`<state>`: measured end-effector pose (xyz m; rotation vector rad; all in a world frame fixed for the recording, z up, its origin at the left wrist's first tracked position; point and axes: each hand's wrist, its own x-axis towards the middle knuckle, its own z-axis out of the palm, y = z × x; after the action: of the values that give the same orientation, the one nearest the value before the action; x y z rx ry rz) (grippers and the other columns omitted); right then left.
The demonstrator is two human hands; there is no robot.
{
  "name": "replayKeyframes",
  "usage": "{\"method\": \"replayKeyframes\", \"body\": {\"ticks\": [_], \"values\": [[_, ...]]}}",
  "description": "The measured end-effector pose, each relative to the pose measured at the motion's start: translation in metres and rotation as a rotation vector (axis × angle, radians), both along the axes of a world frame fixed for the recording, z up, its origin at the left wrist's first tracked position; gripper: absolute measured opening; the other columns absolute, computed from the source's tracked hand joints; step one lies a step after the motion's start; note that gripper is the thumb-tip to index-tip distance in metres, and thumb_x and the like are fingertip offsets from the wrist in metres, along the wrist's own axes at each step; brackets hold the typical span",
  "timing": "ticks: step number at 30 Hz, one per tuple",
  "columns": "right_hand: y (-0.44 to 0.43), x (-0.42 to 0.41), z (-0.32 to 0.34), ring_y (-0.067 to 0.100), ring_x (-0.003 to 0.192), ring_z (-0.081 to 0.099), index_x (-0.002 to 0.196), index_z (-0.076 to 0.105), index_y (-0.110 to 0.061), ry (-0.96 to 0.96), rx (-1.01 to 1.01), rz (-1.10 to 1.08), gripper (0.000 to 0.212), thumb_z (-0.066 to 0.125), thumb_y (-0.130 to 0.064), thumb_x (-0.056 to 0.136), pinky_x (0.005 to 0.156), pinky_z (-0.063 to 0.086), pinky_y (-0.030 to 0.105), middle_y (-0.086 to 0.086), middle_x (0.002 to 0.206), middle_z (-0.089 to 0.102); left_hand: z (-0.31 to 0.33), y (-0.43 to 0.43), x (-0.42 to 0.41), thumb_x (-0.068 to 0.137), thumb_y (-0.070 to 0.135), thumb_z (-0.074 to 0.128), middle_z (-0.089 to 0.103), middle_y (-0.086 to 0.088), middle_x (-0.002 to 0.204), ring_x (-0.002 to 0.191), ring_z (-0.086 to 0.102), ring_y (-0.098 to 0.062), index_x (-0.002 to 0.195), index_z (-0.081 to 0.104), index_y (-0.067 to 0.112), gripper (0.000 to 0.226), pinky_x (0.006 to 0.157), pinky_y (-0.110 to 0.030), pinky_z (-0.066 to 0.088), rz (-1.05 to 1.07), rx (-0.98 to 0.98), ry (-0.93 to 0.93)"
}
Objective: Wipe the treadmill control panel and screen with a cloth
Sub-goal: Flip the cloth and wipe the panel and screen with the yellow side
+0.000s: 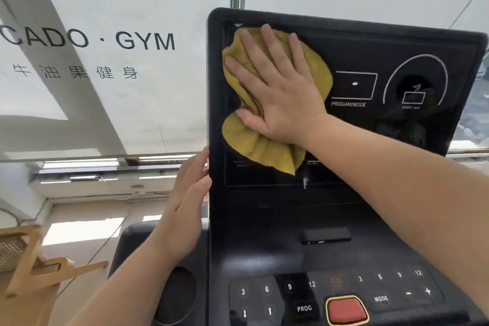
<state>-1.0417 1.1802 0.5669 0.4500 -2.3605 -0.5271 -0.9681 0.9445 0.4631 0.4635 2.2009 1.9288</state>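
Note:
A black treadmill console fills the right half of the view, with a dark glossy screen (383, 124) above and a button panel (336, 294) with numbered keys and a red stop button (346, 309) below. My right hand (277, 87) lies flat, fingers spread, on a crumpled yellow cloth (254, 145), pressing it against the screen's upper left part. My left hand (190, 193) rests with its fingers along the console's left edge, holding nothing.
A round cup holder (177, 294) sits in the console's left wing below my left hand. Behind it hangs a white window blind (105, 100) printed with "GYM". A wooden frame (34, 267) stands at the lower left.

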Motion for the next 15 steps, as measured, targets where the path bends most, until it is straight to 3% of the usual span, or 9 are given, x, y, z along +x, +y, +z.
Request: {"method": "replayKeyframes", "body": {"ticks": [4,8,12,15], "values": [[0.000,0.042,-0.074,0.036,0.159,0.003,0.164,0.018,-0.030,-0.132,0.133,0.141,0.080,0.041,-0.067,0.097,0.126,-0.001,0.061,0.006,0.173,0.008,-0.008,0.009,0.003,0.088,0.057,0.030,0.039,0.032,0.152,0.148,0.033,-0.005,0.151,0.037,0.045,0.064,0.121,-0.052,0.031,0.084,0.024,0.084],[0.012,0.069,-0.121,0.030,0.160,-0.002,0.164,0.014,-0.033,-0.187,0.293,0.215,0.068,0.036,-0.056,0.104,0.128,-0.004,0.056,0.001,0.173,0.000,-0.012,0.020,0.009,0.091,0.054,0.031,0.045,0.019,0.153,0.143,0.041,-0.010,0.152,0.041,0.037,0.065,0.117,-0.051,0.036,0.202,0.007,0.122],[0.029,0.048,-0.086,0.028,0.160,-0.002,0.164,0.018,-0.033,-0.224,0.424,0.314,0.063,0.036,-0.051,0.106,0.128,-0.004,0.054,0.000,0.173,0.004,-0.005,0.020,0.009,0.087,0.054,0.032,0.051,0.025,0.142,0.134,0.050,-0.005,0.148,0.047,0.037,0.065,0.112,-0.051,0.043,0.237,0.019,0.103],[0.038,0.017,-0.028,0.030,0.159,0.003,0.164,0.017,-0.032,-0.125,0.309,0.231,0.061,0.029,-0.052,0.107,0.128,0.002,0.057,0.003,0.173,0.008,-0.002,0.017,0.009,0.087,0.053,0.032,0.051,0.027,0.143,0.135,0.049,-0.007,0.147,0.047,0.039,0.064,0.113,-0.052,0.042,0.213,0.013,0.091]]}}
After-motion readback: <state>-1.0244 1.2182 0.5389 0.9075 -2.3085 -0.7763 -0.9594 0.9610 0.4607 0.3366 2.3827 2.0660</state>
